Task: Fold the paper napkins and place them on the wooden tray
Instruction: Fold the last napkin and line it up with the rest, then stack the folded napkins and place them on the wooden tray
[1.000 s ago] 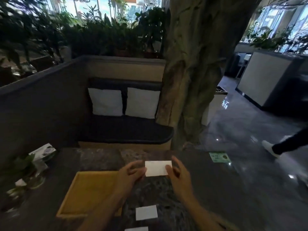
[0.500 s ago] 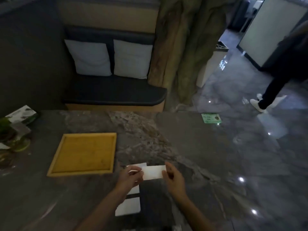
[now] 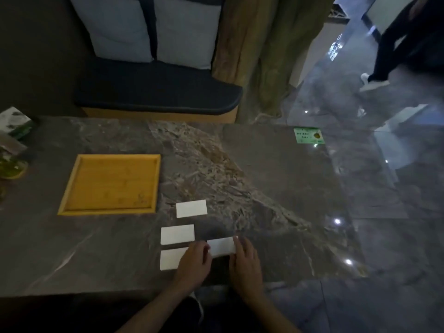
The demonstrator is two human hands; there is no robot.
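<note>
**Napkin held at both ends, tray bare**

Risks first. We judge the held napkin [image 3: 221, 246] could lose its fold or crease crooked if one end is let go before it is pressed flat; paper this light springs open easily. The left hand [image 3: 193, 263] sits partly over the near napkin [image 3: 171, 258], so a sideways drag of wrist or palm could push that one out of line or off the desk [image 3: 276, 188] front edge, which is close. The carry to the tray [image 3: 110, 185] goes leftward past the middle napkin [image 3: 177, 234] and far napkin [image 3: 191, 208]; a low sweep could knock either. Lighting is dim, so edges are hard to line up, in our view.

Fingers now. Left hand fingers [image 3: 204, 248] are curled in, tips meeting the held napkin's left end; it looks like a pinch, though the thumb is hidden. Right hand [image 3: 245, 263] fingers [image 3: 239, 243] lie fairly straight along the napkin's right end, tips at its far corner, close together; whether the thumb grips underneath we cannot tell. Whether the napkin rests on the desk or is lifted just off it we also cannot tell.

Where things are: the held napkin is just right of the near one, the three loose napkins line up right of the tray's near corner, and nothing lies on the tray.
</note>
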